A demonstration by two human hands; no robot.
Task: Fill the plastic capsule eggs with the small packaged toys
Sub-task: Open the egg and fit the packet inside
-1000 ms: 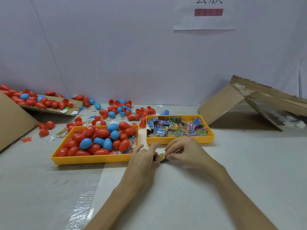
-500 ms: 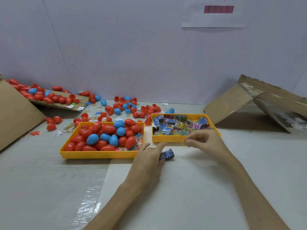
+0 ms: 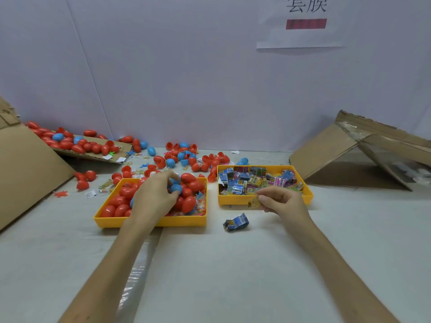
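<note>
Head view, left hand (image 3: pixel 155 194) half-hiding blue egg (image 3: pixel 176 188)

Left hand (image 3: pixel 155 194) on blue egg (image 3: pixel 176 189), right hand (image 3: pixel 281 201) with yellow packet (image 3: pixel 254 202)

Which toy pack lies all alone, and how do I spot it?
Find the right-side yellow tray, full of toy packs. Just in front of it, on the table, lies one crumpled blue pack. Unlike the packs heaped in the tray, it lies loose by itself; the right hand nearby pinches a yellow pack.
</note>
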